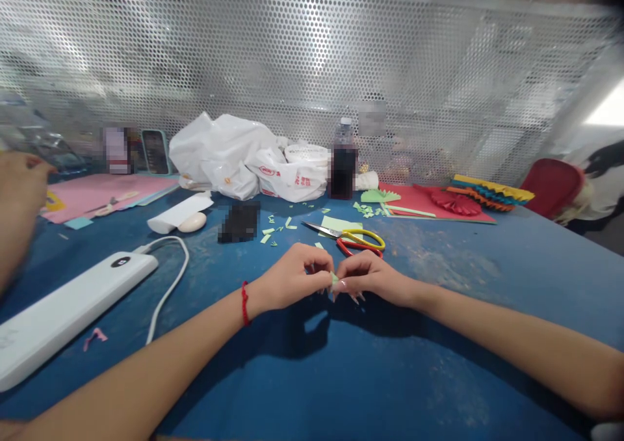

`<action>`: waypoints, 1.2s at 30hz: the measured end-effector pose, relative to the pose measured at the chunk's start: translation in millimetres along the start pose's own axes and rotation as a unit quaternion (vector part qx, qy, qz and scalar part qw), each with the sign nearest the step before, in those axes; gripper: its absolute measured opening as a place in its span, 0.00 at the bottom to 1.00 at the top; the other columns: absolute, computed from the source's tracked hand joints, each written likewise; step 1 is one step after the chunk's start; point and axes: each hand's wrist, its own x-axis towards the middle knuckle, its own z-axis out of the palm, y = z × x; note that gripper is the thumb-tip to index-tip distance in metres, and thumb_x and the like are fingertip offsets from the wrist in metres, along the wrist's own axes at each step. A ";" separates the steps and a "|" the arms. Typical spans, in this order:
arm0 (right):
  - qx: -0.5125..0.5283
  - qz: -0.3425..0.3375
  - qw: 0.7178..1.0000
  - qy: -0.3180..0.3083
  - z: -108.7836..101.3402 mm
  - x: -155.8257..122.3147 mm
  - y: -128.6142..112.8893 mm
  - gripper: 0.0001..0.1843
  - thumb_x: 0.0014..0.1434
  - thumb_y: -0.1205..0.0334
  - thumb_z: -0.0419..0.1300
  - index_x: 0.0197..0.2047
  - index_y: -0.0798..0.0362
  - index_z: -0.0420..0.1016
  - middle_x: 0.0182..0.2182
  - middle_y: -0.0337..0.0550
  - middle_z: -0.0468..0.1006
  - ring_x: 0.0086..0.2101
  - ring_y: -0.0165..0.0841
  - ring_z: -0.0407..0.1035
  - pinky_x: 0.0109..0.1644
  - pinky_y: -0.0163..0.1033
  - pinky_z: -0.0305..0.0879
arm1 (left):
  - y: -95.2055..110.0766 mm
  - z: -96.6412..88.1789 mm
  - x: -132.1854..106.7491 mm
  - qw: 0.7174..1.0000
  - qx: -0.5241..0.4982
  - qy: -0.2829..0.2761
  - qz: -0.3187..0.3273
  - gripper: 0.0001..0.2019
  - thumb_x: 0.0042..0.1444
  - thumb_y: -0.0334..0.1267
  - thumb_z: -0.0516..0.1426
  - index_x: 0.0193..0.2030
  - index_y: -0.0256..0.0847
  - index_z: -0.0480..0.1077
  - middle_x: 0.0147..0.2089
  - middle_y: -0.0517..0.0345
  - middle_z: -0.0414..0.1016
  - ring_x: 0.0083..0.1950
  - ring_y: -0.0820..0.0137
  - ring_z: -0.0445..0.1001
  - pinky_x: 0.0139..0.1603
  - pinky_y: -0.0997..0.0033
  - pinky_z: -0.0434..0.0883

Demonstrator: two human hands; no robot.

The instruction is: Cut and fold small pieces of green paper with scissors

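Note:
Above the middle of the blue table, a small piece of light green paper (334, 278) is pinched between my two hands. My left hand (301, 273), with a red string bracelet at the wrist, holds it from the left with thumb and fingers. From the other side my right hand (374, 276) grips the same piece; most of the paper is hidden by the fingers. Just beyond the hands lie scissors (361, 238) with one yellow and one red handle, resting partly on a pale green paper sheet (336, 223). Small green paper scraps (267, 236) are scattered to their left.
A white power bank (78, 317) with a cable lies at left, near another person's hand (22, 187). White plastic bags (229, 155) and a dark bottle (343, 168) stand along the perforated metal screen (292, 51). Folded paper fans (455, 201) lie on red paper at right.

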 end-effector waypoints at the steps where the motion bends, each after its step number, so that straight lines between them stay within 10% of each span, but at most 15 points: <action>1: 0.003 -0.003 1.000 0.005 -0.5 -0.2 0.7 0.14 0.54 0.54 0.67 0.29 0.58 0.79 0.18 0.34 0.70 0.19 0.23 0.61 0.23 0.29 0.57 | -0.5 0.2 0.2 1.000 -0.008 -0.009 -0.001 0.11 0.53 0.37 0.55 0.23 0.35 0.70 0.23 0.60 0.70 0.27 0.74 0.66 0.30 0.77 0.62; 8: 0.013 -0.006 0.999 0.045 -0.4 -1.6 0.8 0.13 0.52 0.55 0.69 0.28 0.58 0.80 0.16 0.33 0.70 0.18 0.22 0.60 0.22 0.29 0.56 | -4.2 3.9 2.6 0.994 -0.103 -0.037 -0.026 0.16 0.60 0.46 0.53 0.28 0.35 0.67 0.26 0.59 0.69 0.28 0.73 0.69 0.30 0.76 0.66; 14: 0.022 0.018 0.998 0.058 4.8 1.7 -1.6 0.16 0.47 0.52 0.72 0.29 0.57 0.79 0.21 0.36 0.75 0.20 0.24 0.64 0.24 0.30 0.59 | -0.8 4.8 1.3 0.996 0.081 0.032 0.023 0.18 0.62 0.42 0.52 0.23 0.36 0.64 0.24 0.62 0.65 0.27 0.76 0.63 0.29 0.77 0.58; 21: 0.016 0.022 0.997 0.074 2.9 1.8 2.1 0.16 0.47 0.53 0.72 0.25 0.58 0.77 0.18 0.35 0.73 0.19 0.23 0.63 0.23 0.30 0.58 | -5.3 6.7 4.9 0.996 -0.076 -0.003 -0.053 0.22 0.59 0.49 0.56 0.20 0.36 0.63 0.19 0.63 0.65 0.22 0.77 0.65 0.24 0.78 0.60; 36: -0.040 0.006 0.996 0.074 8.2 2.0 1.5 0.17 0.43 0.56 0.73 0.19 0.58 0.72 0.17 0.33 0.67 0.21 0.23 0.58 0.26 0.31 0.52 | -11.1 11.9 3.4 0.997 -0.047 -0.037 -0.044 0.23 0.58 0.53 0.57 0.22 0.34 0.68 0.20 0.61 0.67 0.23 0.76 0.64 0.24 0.77 0.58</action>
